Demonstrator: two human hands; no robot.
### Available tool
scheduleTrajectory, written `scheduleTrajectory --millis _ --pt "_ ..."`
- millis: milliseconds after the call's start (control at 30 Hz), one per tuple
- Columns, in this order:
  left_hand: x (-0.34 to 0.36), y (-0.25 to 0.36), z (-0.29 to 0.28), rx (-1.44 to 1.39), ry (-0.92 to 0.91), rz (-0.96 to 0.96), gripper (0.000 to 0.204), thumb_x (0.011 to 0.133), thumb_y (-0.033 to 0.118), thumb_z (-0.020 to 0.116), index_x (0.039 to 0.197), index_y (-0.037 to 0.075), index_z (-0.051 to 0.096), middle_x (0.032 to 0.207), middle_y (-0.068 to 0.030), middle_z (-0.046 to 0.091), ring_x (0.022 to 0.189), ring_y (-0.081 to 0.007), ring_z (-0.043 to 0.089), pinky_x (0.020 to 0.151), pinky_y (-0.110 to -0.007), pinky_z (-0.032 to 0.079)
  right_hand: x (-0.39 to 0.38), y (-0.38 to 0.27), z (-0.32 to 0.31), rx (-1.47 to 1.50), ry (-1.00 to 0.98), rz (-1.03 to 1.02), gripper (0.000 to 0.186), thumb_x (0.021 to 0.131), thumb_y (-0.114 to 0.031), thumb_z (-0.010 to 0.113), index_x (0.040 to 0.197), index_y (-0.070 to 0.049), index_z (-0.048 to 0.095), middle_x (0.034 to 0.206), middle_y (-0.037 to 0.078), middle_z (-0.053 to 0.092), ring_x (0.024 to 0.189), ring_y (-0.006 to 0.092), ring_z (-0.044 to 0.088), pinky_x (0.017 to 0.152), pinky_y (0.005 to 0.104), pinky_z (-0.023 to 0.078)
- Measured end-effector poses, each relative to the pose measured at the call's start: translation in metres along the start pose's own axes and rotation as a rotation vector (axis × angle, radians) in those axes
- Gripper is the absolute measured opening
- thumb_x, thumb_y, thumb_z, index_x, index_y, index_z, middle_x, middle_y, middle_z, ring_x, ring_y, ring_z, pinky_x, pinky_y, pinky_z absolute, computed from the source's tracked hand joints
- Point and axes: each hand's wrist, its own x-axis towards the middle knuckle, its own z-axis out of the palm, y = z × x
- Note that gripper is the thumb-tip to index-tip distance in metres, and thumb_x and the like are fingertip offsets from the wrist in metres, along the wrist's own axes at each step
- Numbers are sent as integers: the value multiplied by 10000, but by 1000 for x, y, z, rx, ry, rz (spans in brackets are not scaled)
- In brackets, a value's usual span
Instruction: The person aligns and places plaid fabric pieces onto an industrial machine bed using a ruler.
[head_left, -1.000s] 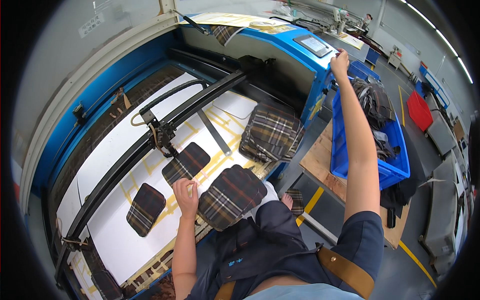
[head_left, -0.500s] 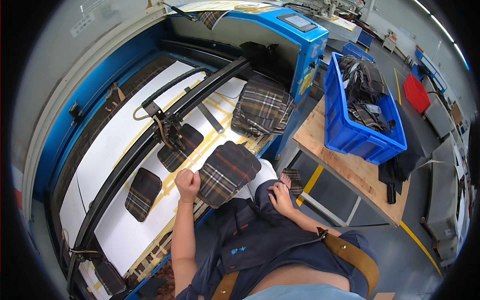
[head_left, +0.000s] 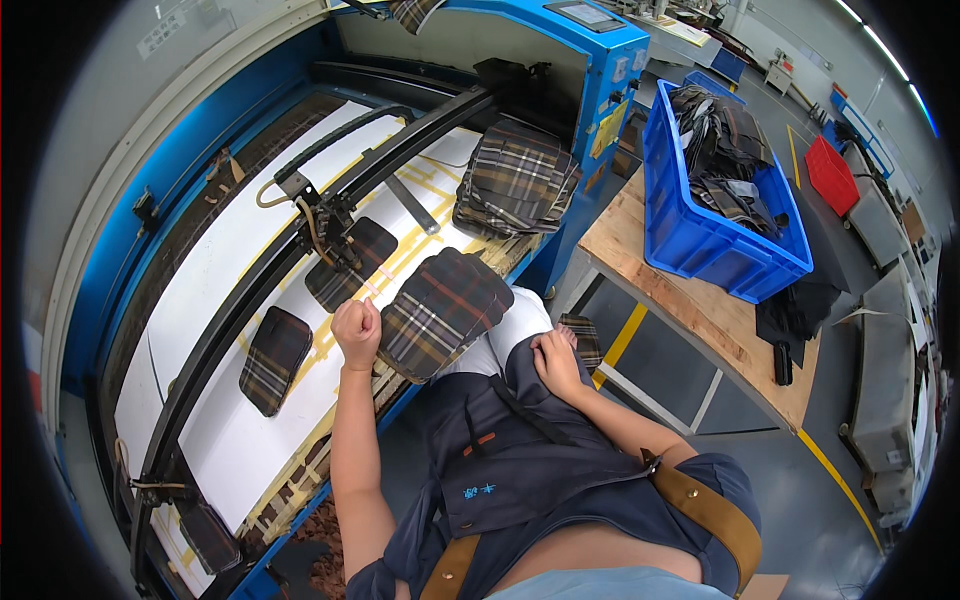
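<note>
My left hand is closed in a fist over the white bed of a blue cutting machine. Beside its right edge sits a stack of plaid fabric panels; whatever the fist may hold is hidden. Just beyond the fist, a dark plaid panel lies partly under the machine's cutting head. Another plaid panel lies flat to the left of the fist. My right hand rests on my thigh with its fingers apart, away from the fabric.
A taller pile of plaid panels stands at the bed's far right. The black gantry beam crosses the bed. On a wooden table to the right, a blue crate holds bundled fabric. A red bin stands farther off.
The whole view has tilted, so the machine and table sit slightly higher in the picture. My left fist has shifted a little farther over the bed. My right hand stays on my thigh.
</note>
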Motion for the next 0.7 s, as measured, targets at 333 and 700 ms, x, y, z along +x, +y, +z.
scheduleTrajectory --millis 333,700 --pt "1 -2 2 0 -2 -60 422 774 -104 688 607 65 339 557 -96 360 492 -285 404 488 -392 308 -1 9 9 18 -28 36 117 833 -35 610 944 -35 575 943 160 534 950 357 542 849 432 432" --pt "2 -4 -4 -22 32 -49 436 819 -102 677 632 61 318 566 -82 342 480 -231 340 471 -357 261 0 4 8 26 -14 13 91 816 -22 604 902 -22 576 909 169 542 915 370 553 814 446 441"
